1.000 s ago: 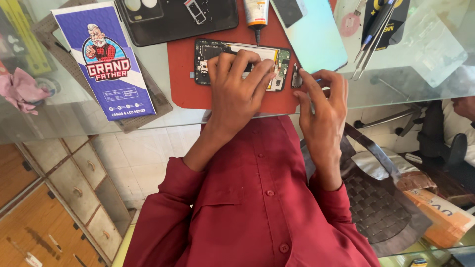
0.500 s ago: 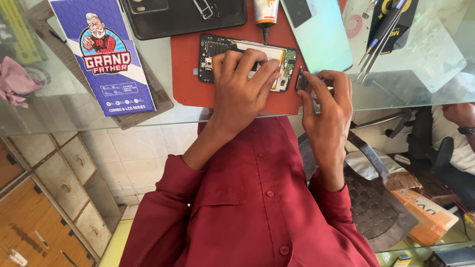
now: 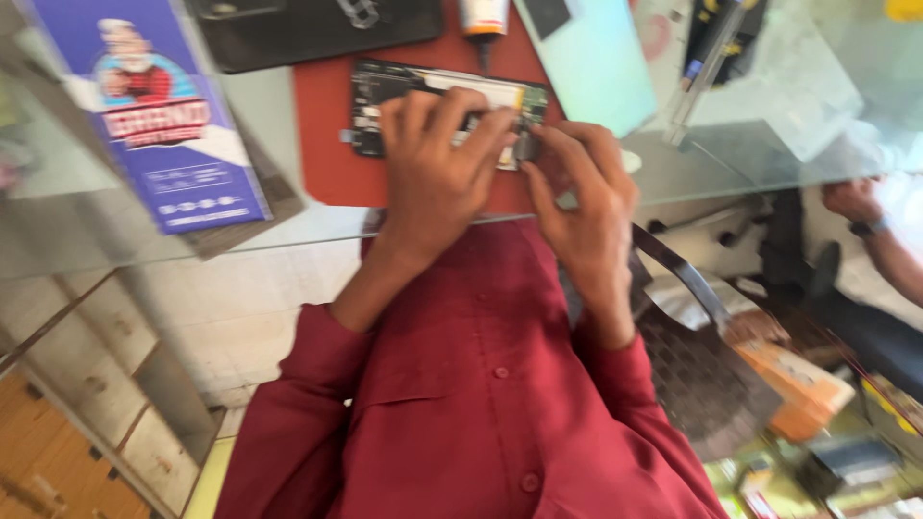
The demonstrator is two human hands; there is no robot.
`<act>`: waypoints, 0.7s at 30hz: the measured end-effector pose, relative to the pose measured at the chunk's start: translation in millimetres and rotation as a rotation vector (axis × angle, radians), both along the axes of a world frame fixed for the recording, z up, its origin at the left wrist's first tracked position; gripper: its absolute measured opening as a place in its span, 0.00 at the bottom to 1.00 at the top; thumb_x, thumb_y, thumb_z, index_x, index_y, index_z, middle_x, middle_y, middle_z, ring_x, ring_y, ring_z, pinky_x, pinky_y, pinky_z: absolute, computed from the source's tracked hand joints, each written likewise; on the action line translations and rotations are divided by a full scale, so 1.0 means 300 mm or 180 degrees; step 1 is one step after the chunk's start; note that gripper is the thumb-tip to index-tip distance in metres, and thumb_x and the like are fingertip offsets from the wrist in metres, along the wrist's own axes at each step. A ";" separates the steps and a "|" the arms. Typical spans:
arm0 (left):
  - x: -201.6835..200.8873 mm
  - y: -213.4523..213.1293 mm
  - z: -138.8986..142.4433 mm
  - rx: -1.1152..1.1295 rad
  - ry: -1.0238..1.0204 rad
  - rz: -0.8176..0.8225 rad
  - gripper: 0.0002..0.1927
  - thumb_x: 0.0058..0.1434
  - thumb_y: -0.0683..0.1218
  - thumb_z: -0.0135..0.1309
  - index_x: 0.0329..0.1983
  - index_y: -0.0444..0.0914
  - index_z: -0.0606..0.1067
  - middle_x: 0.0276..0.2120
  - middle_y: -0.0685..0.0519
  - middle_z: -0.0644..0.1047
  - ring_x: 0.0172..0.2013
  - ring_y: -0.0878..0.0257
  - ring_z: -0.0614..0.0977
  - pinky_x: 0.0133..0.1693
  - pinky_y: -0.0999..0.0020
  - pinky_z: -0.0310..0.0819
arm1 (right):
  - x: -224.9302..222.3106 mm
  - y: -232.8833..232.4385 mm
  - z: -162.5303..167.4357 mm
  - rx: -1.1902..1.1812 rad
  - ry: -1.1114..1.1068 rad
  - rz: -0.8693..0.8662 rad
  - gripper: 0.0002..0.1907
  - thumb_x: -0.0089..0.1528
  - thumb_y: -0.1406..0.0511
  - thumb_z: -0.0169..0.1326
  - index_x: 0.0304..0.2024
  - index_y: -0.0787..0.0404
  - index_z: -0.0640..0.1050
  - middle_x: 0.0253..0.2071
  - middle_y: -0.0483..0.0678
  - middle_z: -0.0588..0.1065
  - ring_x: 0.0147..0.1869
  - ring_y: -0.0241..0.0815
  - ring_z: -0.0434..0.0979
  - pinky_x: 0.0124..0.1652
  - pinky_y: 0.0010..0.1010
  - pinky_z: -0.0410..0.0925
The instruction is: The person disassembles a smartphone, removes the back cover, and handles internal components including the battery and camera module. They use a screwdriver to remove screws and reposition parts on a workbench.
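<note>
An opened phone (image 3: 385,96) with its circuit boards showing lies on a red mat (image 3: 322,154) on the glass counter. My left hand (image 3: 437,173) lies over the middle of the phone, fingers spread across it and pressing it down. At the phone's right end my right hand (image 3: 582,202) pinches a small dark tool (image 3: 526,146) between thumb and fingertips, its tip against the phone's edge. The two hands touch each other there. Most of the phone's middle is hidden under my left fingers.
A blue printed box (image 3: 163,125) lies left of the mat. Behind the phone are a black tray (image 3: 308,29), a glue tube (image 3: 481,14) and a pale green panel (image 3: 586,58). Tools in a clear bag (image 3: 716,53) sit at the right. Another person's hand (image 3: 856,202) shows beyond the counter edge.
My right hand has moved left with the tool from beside the phone to its right end, meeting my left hand. The left hand stays on the phone. The view has shifted closer.
</note>
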State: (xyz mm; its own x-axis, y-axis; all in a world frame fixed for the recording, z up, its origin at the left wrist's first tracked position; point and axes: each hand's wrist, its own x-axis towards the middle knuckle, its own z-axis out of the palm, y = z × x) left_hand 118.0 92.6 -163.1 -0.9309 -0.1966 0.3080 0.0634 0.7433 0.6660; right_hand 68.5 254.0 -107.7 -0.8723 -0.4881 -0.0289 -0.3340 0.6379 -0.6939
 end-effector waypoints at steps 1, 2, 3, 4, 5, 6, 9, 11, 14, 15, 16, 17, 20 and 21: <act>0.001 0.001 0.000 0.0028 -0.0003 0.0001 0.10 0.69 0.47 0.62 0.52 0.44 0.80 0.46 0.59 0.73 0.46 0.59 0.71 0.52 0.55 0.60 | -0.001 -0.001 -0.003 0.0006 -0.0018 -0.0018 0.18 0.62 0.75 0.65 0.54 0.65 0.79 0.50 0.50 0.75 0.42 0.39 0.79 0.41 0.29 0.73; 0.000 0.001 -0.001 0.0024 -0.0010 0.0012 0.10 0.70 0.47 0.62 0.52 0.44 0.80 0.46 0.60 0.74 0.47 0.59 0.72 0.53 0.55 0.60 | -0.002 -0.002 -0.004 -0.0020 -0.0038 -0.0026 0.18 0.62 0.76 0.66 0.54 0.64 0.79 0.49 0.50 0.76 0.42 0.39 0.80 0.40 0.28 0.72; -0.001 0.003 0.000 0.0002 0.0012 0.0003 0.10 0.69 0.47 0.62 0.52 0.44 0.80 0.46 0.59 0.73 0.47 0.58 0.71 0.53 0.55 0.60 | -0.003 -0.002 -0.002 0.0034 -0.0039 -0.0047 0.18 0.62 0.75 0.66 0.54 0.65 0.80 0.49 0.51 0.76 0.40 0.39 0.79 0.39 0.28 0.72; -0.001 0.003 0.002 -0.0043 0.0017 0.0009 0.10 0.69 0.47 0.62 0.53 0.44 0.79 0.45 0.59 0.73 0.47 0.58 0.71 0.53 0.55 0.60 | -0.003 -0.004 0.000 0.0064 -0.0055 -0.0052 0.18 0.62 0.75 0.66 0.54 0.65 0.80 0.50 0.51 0.76 0.39 0.39 0.79 0.38 0.28 0.72; 0.001 -0.002 0.004 -0.0105 0.0018 0.0023 0.11 0.69 0.47 0.62 0.53 0.44 0.79 0.45 0.58 0.73 0.47 0.58 0.71 0.53 0.55 0.61 | -0.001 -0.009 0.001 0.0077 -0.0076 -0.0047 0.18 0.61 0.75 0.67 0.53 0.65 0.80 0.50 0.52 0.76 0.38 0.39 0.79 0.36 0.28 0.71; 0.001 -0.006 0.006 -0.0041 0.0015 0.0032 0.11 0.69 0.47 0.62 0.53 0.44 0.79 0.45 0.58 0.73 0.47 0.58 0.71 0.53 0.55 0.61 | 0.000 -0.016 0.002 0.0039 -0.0067 -0.0039 0.18 0.62 0.75 0.67 0.53 0.65 0.80 0.50 0.52 0.76 0.39 0.39 0.79 0.38 0.28 0.72; -0.002 -0.008 0.008 0.0096 0.0020 0.0056 0.11 0.69 0.48 0.62 0.52 0.43 0.79 0.45 0.60 0.74 0.46 0.60 0.71 0.52 0.57 0.61 | 0.003 -0.032 0.006 -0.0032 -0.0044 -0.0043 0.17 0.63 0.76 0.66 0.54 0.65 0.80 0.48 0.51 0.76 0.41 0.39 0.80 0.40 0.29 0.72; -0.004 -0.005 0.007 0.0094 0.0023 0.0038 0.11 0.69 0.48 0.62 0.52 0.43 0.79 0.45 0.60 0.74 0.45 0.60 0.71 0.52 0.57 0.60 | 0.003 -0.035 0.008 -0.0041 -0.0043 -0.0104 0.18 0.62 0.76 0.66 0.54 0.65 0.79 0.47 0.51 0.76 0.41 0.40 0.79 0.40 0.30 0.72; -0.005 -0.003 0.002 0.0044 0.0011 0.0042 0.11 0.69 0.48 0.62 0.53 0.44 0.79 0.44 0.61 0.74 0.45 0.61 0.71 0.52 0.57 0.60 | 0.005 -0.029 0.007 -0.0027 0.0009 -0.0026 0.16 0.63 0.76 0.66 0.53 0.66 0.79 0.49 0.51 0.75 0.43 0.42 0.80 0.43 0.31 0.72; -0.005 -0.002 0.001 0.0044 0.0002 0.0035 0.11 0.69 0.48 0.62 0.53 0.44 0.79 0.45 0.61 0.74 0.45 0.61 0.71 0.52 0.57 0.60 | 0.006 -0.027 0.005 0.0002 0.0023 -0.0041 0.16 0.64 0.76 0.66 0.53 0.66 0.79 0.49 0.51 0.75 0.44 0.42 0.80 0.43 0.31 0.72; -0.004 -0.002 0.001 0.0043 -0.0011 0.0033 0.11 0.69 0.47 0.62 0.53 0.44 0.79 0.45 0.61 0.74 0.45 0.60 0.71 0.52 0.57 0.60 | 0.008 -0.026 0.004 0.0029 0.0034 -0.0051 0.16 0.64 0.76 0.66 0.53 0.65 0.79 0.48 0.51 0.75 0.44 0.42 0.80 0.43 0.32 0.72; -0.003 -0.004 0.002 0.0037 -0.0023 0.0036 0.11 0.69 0.47 0.62 0.53 0.44 0.79 0.45 0.61 0.74 0.45 0.60 0.71 0.52 0.57 0.60 | 0.011 -0.025 0.002 0.0052 0.0045 -0.0056 0.16 0.64 0.76 0.66 0.53 0.65 0.80 0.48 0.51 0.75 0.44 0.42 0.80 0.43 0.32 0.72; -0.002 -0.006 0.006 0.0061 -0.0036 0.0024 0.11 0.69 0.47 0.62 0.53 0.44 0.79 0.45 0.61 0.74 0.45 0.61 0.71 0.52 0.57 0.60 | 0.020 -0.029 -0.002 0.0098 0.0201 0.0038 0.15 0.65 0.76 0.65 0.53 0.65 0.80 0.49 0.51 0.74 0.47 0.45 0.77 0.44 0.32 0.72; -0.004 -0.007 0.007 0.0067 -0.0035 0.0029 0.11 0.69 0.47 0.62 0.53 0.44 0.79 0.45 0.61 0.74 0.45 0.61 0.71 0.52 0.57 0.60 | 0.021 -0.031 -0.002 0.0130 0.0241 0.0082 0.15 0.65 0.76 0.65 0.54 0.66 0.80 0.49 0.51 0.74 0.47 0.46 0.77 0.44 0.33 0.72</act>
State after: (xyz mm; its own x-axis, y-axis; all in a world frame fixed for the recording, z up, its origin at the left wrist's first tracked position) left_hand 116.9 90.6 -160.9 -0.9323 -0.2115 0.2935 0.0492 0.7295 0.6822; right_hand 74.8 244.8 -108.4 -0.8600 -0.5101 0.0163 -0.4011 0.6557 -0.6397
